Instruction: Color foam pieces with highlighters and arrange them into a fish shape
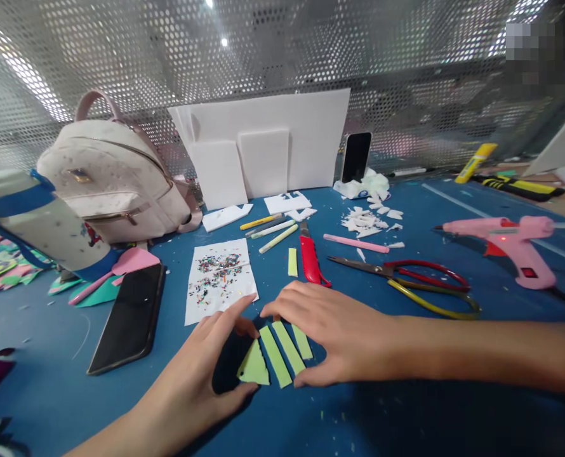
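Observation:
My left hand [211,362] rests on the blue table with thumb and fingers spread around a light green, roughly triangular piece [254,365]. Its thumb lies at the lower edge of that piece. My right hand [323,330] is arched over several light green strips, its thumb by the lower end of one strip [288,348] and its fingertips near the upper ends. Between the hands lies another green strip [275,357]. A shorter strip [303,342] shows partly under my right palm. Beyond the fingers are a small green piece [292,261] and a red-handled cutter [310,254].
Scissors [406,276] and a pink glue gun [506,244] lie to the right. On the left are a black phone [130,317], a tumbler [49,219] and a backpack [115,171]. A paper with colourful bits [197,308], pens [275,233] and white boards [311,139] stand or lie further back.

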`<state>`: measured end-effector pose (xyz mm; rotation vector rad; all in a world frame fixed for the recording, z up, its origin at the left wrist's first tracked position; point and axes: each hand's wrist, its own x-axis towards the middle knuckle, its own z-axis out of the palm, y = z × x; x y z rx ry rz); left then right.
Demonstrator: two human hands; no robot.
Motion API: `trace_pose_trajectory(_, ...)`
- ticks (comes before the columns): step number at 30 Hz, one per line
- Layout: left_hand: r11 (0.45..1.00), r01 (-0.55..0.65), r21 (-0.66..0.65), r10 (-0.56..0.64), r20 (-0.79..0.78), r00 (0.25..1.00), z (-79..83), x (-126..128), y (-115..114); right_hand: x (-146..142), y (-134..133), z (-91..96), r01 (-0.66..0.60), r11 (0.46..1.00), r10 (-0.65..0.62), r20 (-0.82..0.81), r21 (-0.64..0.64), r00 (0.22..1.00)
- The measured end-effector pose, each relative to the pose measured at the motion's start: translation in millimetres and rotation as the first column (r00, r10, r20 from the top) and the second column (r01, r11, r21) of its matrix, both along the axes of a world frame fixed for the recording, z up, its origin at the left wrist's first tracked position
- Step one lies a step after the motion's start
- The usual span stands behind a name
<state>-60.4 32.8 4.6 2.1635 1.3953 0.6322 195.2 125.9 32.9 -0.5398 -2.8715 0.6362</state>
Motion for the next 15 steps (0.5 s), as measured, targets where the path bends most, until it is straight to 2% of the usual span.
trace_pose_trajectory(9, 0.999, 0.042, 0.010, -0.042, 0.015, 0.999, 1.9, 11, 10, 14, -6, -7.0, 0.034, 0.998, -0.038, -0.080, -0.050, 0.996)
trace_pose_trajectory(15, 0.996, 0.058, 0.062, -0.058, -0.004, 0.998, -2.4, 9, 12, 29, 1, -11.7, 0.122, 0.985, -0.131, -0.070, -0.122, 0.989)
